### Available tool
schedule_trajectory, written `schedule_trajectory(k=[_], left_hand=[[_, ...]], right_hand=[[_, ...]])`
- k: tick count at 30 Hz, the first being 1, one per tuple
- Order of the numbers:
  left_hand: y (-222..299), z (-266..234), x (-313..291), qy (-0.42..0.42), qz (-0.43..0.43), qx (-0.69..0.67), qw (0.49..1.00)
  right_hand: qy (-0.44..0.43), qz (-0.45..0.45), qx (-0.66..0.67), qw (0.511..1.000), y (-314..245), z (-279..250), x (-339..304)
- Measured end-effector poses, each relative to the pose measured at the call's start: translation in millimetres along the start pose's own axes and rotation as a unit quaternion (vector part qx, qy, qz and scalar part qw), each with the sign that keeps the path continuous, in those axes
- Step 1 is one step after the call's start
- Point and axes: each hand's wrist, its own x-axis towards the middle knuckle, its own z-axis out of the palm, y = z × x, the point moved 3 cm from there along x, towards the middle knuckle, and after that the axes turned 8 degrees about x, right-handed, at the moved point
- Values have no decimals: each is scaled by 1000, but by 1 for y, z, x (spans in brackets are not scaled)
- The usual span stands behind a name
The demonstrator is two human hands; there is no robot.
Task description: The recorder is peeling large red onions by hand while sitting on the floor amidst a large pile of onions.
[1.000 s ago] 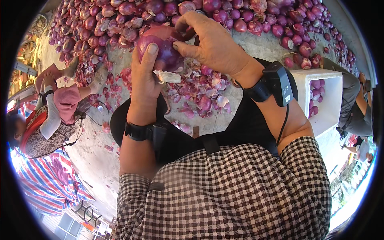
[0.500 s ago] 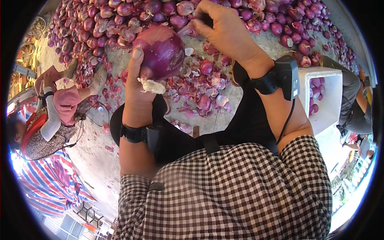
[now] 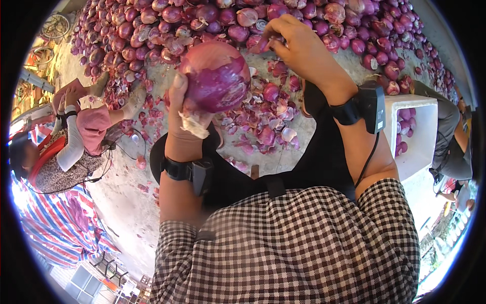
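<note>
A large red onion (image 3: 216,76) sits in my left hand (image 3: 177,104), its thumb along the near-left side and the other fingers mostly hidden beneath. Papery skin is partly gone from the onion, so glossy purple shows below a duller patch. Pale dried roots (image 3: 193,125) hang from its lower end. Up and to the right, clear of the onion, my right hand (image 3: 304,53) is closed in a pinch on a thin purple scrap of onion skin (image 3: 259,44).
Beyond my hands spreads a big heap of red onions (image 3: 136,38). Loose peelings (image 3: 268,114) litter the concrete between my legs. To my right is a white box (image 3: 428,119) with peeled onions inside. One person (image 3: 76,137) sits at left, another (image 3: 450,129) at right.
The skin scrap has come away from beside the onion, held in my right hand, which has shifted slightly right and down. The left hand and onion appear a little further right.
</note>
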Motion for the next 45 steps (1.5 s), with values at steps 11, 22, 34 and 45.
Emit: schedule_trajectory(k=[11, 22, 34, 45], left_hand=[[-5, -7, 14, -12, 84, 289, 954], [-12, 3, 16, -1, 84, 427, 901], [-10, 0, 21, -15, 67, 354, 933], [-10, -3, 19, 3, 59, 384, 922]], right_hand=[[-135, 12, 181, 974, -34, 23, -1], [-161, 31, 150, 975, -31, 28, -7], [-89, -26, 165, 982, -29, 21, -8], [-210, 61, 138, 966, -31, 22, 2]])
